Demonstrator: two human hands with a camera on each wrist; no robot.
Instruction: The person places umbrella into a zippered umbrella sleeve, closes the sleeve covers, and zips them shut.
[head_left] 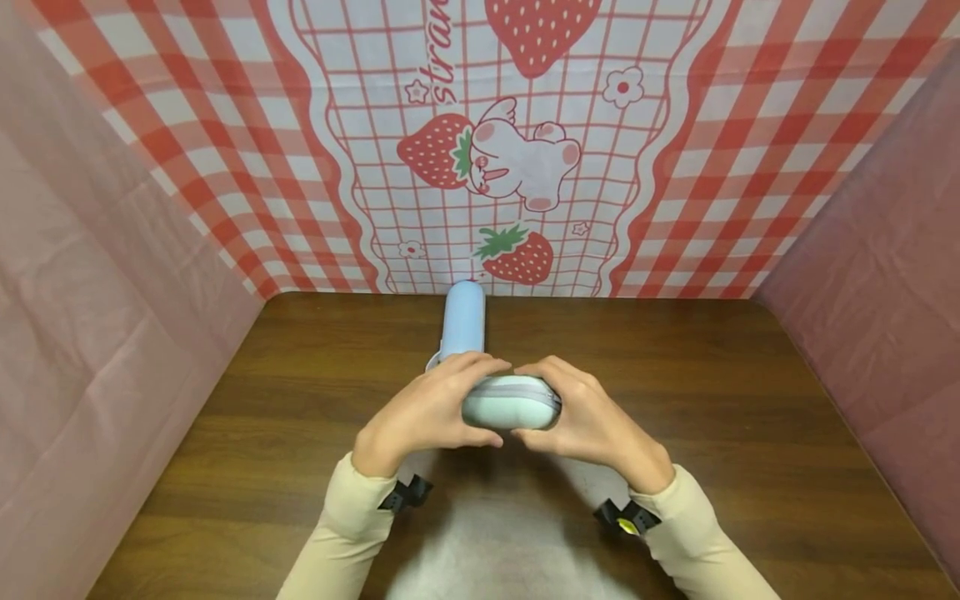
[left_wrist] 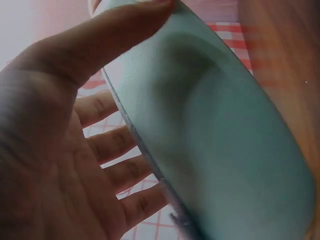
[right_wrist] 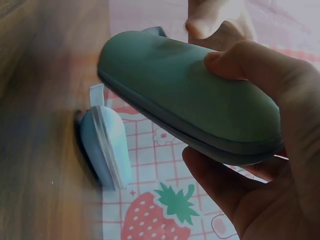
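Observation:
A mint-green zippered glasses case (head_left: pixel 512 410) is held up above the table between both hands. My left hand (head_left: pixel 429 407) grips its left end, the thumb on the near side and the fingers round the far side. At the other end my right hand (head_left: pixel 596 414) holds it the same way, thumb opposite fingers. The grey zipper runs along the case's edge and looks closed. In the right wrist view the case (right_wrist: pixel 185 87) slants down to the right, with a small loop at its far end. Behind it lies a light-blue zippered case (head_left: pixel 464 321) with a strap.
The dark wooden table (head_left: pixel 300 400) reaches back to a red-checked cloth (head_left: pixel 675 208) printed with strawberries. Pink cloth walls (head_left: pixel 112 317) stand on both sides. A pale glare lies on the table's near middle. Dark wrist mounts (head_left: pixel 405 493) sit at both cuffs.

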